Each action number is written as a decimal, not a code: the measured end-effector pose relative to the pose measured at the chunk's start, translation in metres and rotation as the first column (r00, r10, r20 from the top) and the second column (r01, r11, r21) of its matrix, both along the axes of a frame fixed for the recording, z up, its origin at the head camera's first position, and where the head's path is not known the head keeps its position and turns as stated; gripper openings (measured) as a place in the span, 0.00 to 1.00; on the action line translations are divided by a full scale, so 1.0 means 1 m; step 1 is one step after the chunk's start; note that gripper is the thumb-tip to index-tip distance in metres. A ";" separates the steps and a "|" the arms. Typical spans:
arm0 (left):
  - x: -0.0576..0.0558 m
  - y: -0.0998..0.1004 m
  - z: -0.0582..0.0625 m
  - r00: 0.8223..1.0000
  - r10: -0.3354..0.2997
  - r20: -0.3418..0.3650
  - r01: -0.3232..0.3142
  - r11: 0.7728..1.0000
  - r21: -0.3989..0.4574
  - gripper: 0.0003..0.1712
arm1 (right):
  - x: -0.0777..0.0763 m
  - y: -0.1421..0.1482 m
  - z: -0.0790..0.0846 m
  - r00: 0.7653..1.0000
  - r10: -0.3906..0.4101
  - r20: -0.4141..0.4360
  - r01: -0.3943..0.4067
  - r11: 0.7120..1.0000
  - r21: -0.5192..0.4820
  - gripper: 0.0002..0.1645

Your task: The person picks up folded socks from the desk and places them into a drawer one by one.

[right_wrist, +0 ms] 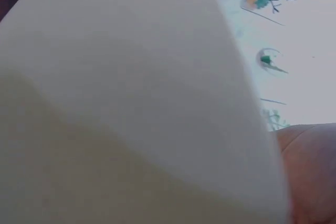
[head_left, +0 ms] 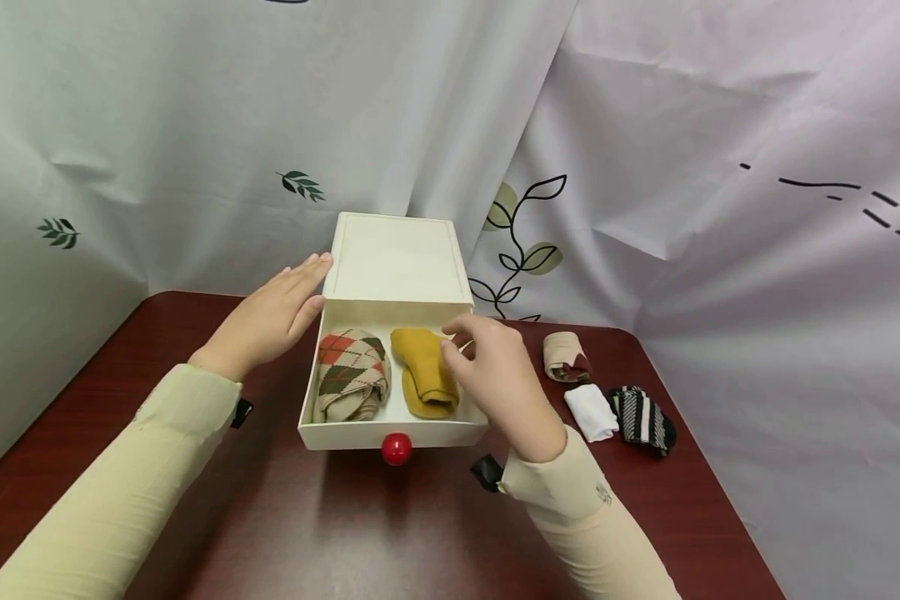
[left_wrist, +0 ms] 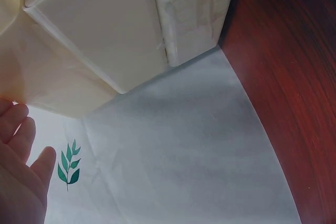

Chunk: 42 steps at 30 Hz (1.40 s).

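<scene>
I see the yellow sock [head_left: 426, 371] in the right half of the drawer [head_left: 345, 437], long axis far to near, near end angled slightly right. My right hand [head_left: 498, 379] is beside it, fingers loosely bent, thumb apart; my left hand [head_left: 270, 312], fingers straight, meets the box's [head_left: 397, 257] left side.

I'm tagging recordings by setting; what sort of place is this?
Probably a staged filming corner: white sheeting printed with leaves hangs behind a dark red wood-grained table bearing a white rectangular drawer box.
</scene>
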State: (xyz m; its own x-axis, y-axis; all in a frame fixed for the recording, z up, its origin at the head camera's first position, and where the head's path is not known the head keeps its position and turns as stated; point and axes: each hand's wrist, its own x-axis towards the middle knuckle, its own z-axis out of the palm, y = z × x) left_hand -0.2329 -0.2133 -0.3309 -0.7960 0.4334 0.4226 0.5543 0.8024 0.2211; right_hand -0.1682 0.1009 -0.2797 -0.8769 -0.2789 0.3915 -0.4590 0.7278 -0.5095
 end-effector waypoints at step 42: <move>-0.001 0.000 0.000 1.000 0.006 -0.001 -0.006 1.000 -0.013 0.34 | 0.083 -0.010 -0.080 0.903 0.285 0.321 -0.156 0.914 -0.374 0.20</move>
State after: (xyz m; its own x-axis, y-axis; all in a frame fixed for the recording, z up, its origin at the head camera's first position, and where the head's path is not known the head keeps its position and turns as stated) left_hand -0.2335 -0.2132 -0.3311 -0.7982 0.4344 0.4174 0.5498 0.8084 0.2101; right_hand -0.0848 0.0909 -0.3600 -0.9051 -0.3927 0.1631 -0.3238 0.3880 -0.8629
